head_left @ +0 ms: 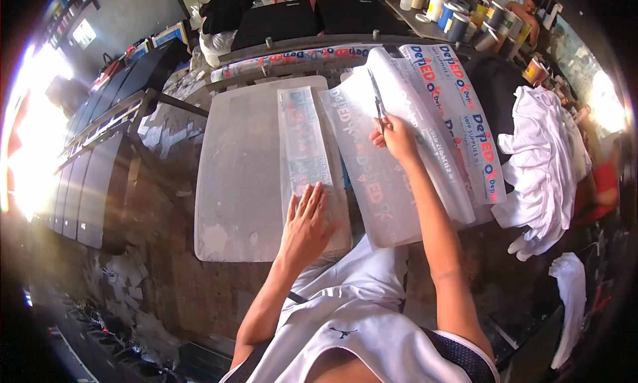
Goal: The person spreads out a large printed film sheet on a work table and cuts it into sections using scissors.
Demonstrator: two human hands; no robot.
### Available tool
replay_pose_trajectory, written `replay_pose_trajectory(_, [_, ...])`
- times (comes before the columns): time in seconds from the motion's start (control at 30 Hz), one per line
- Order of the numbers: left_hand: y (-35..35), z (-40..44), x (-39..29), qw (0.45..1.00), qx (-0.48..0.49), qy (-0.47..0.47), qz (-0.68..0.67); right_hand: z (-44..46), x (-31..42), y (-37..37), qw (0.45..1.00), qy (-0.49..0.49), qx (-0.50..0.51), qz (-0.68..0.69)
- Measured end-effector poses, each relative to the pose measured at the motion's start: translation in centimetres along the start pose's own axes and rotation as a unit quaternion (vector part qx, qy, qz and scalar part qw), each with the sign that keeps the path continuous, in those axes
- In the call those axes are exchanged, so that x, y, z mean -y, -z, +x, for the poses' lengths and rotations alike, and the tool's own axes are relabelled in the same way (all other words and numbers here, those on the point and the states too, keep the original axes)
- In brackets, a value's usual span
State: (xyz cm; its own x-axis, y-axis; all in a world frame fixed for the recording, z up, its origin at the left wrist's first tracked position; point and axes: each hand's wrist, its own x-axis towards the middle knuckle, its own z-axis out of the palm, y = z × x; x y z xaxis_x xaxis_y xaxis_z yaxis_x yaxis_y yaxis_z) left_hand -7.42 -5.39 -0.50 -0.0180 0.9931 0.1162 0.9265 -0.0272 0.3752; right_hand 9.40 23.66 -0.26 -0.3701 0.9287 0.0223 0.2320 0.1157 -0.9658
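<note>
My left hand point(308, 217) lies flat, fingers spread, on the lower end of a translucent printed strip point(303, 130). That strip rests on the right part of a grey rounded board point(239, 170). My right hand point(393, 137) is closed around dark scissors point(377, 94), whose blades point away from me, over translucent printed sheets point(362, 170). One sheet curls over in a white roll point(425, 150) beside and under my right forearm. Further right lies a sheet with red and blue lettering point(480, 137).
Crumpled white cloth point(541, 163) lies at the right. Jars and tubs point(457, 25) stand on a table at the back right, near another person point(525, 14). Black flat boards point(276, 24) are at the back. A metal frame point(143, 107) stands at the left.
</note>
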Motion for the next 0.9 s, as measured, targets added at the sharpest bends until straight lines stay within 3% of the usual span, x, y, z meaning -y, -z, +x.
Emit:
replay_pose_trajectory(0.1, [0.2,0.3,-0.4,1.000,-0.019,0.002,0.016,-0.8,0.1,-0.4,1.000,-0.004,0.008,0.012])
replay_pose_trajectory(0.17, [0.2,1.5,-0.4,0.995,-0.099,-0.014,0.005,-2.3,1.4,-0.7,1.000,-0.012,0.008,0.007])
replay_pose_trajectory(0.27, [0.1,4.4,-0.4,0.993,-0.118,0.022,-0.024,-4.2,2.1,-0.9,0.999,-0.017,0.034,0.032])
replay_pose_trajectory(0.3, [-0.3,5.5,-0.1,0.985,-0.171,-0.013,-0.027,-5.0,2.0,-1.1,0.998,-0.005,0.034,0.047])
replay_pose_trajectory(0.4, [0.1,8.7,-0.5,0.982,-0.172,0.004,-0.079,-8.6,2.9,-1.1,0.994,0.012,0.046,0.098])
replay_pose_trajectory(0.43, [-0.3,9.9,-0.1,0.972,-0.216,-0.027,-0.085,-10.4,4.1,-1.0,0.996,0.010,0.036,0.082])
replay_pose_trajectory(0.53, [-2.0,12.0,1.0,0.962,-0.227,0.002,-0.152,-15.0,3.3,-1.9,0.996,0.029,-0.011,0.088])
replay_pose_trajectory(0.6, [-2.7,11.9,1.5,0.964,-0.203,0.027,-0.171,-17.4,2.9,-2.6,0.966,0.129,-0.084,-0.210])
replay_pose_trajectory(0.63, [-2.9,11.7,1.5,0.965,-0.206,0.011,-0.160,-18.3,2.9,-3.1,0.964,0.095,-0.065,-0.241])
replay_pose_trajectory(0.67, [-3.0,11.7,1.7,0.966,-0.209,-0.008,-0.149,-18.8,1.7,-3.3,0.942,0.143,-0.065,-0.296])
replay_pose_trajectory(0.8, [-3.4,12.2,3.8,0.971,-0.190,-0.058,-0.132,-19.0,0.5,-4.0,0.902,0.216,-0.090,-0.363])
replay_pose_trajectory(0.87, [-2.1,11.8,4.6,0.960,-0.157,-0.211,-0.092,-18.7,1.0,-4.1,0.894,0.230,-0.083,-0.375])
replay_pose_trajectory(0.9, [-2.0,10.5,4.7,0.983,-0.103,-0.118,-0.095,-18.7,1.3,-4.2,0.899,0.205,-0.066,-0.382])
